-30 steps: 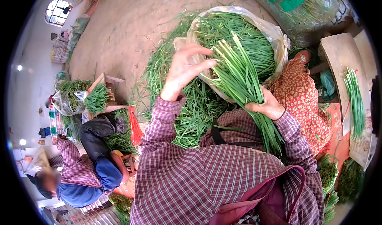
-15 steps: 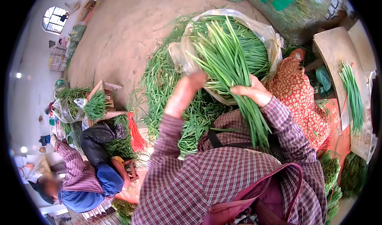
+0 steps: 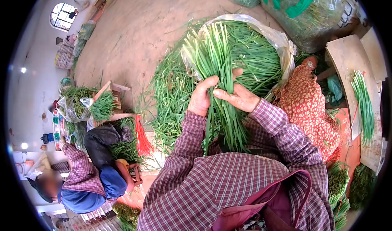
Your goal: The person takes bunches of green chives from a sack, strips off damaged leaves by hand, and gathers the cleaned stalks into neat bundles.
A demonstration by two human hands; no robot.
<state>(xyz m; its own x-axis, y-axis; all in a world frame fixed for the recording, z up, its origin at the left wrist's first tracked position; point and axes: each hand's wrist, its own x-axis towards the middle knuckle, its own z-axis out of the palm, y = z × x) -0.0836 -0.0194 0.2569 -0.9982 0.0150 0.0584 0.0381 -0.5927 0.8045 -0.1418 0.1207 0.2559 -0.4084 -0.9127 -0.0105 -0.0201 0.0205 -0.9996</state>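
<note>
A bunch of garlic chives [image 3: 212, 51] is held up in front of my chest, pale stem ends pointing away and green leaves hanging towards my lap. My left hand [image 3: 201, 95] is wrapped round the left side of its middle. From the right, my right hand [image 3: 239, 97] grips the same bunch, thumb across the front and fingers partly hidden behind. Just beyond my hands lies an open clear plastic bag [image 3: 286, 47], full of more chives [image 3: 257, 59]. Loose green leaves [image 3: 171, 96] are heaped to the left of the bag.
On my right, a tied chive bundle [image 3: 362, 104] lies on a board [image 3: 351, 55]. Red flowered cloth [image 3: 312, 108] covers my leg. Red ties [image 3: 141, 135] hang at left, near a seated co-worker [image 3: 83, 174]. A large stuffed bag [image 3: 304, 14] stands at the back right.
My left hand has come in from the bag's left edge and now grips the bunch beside my right hand. The bunch has shifted left and stands more upright.
</note>
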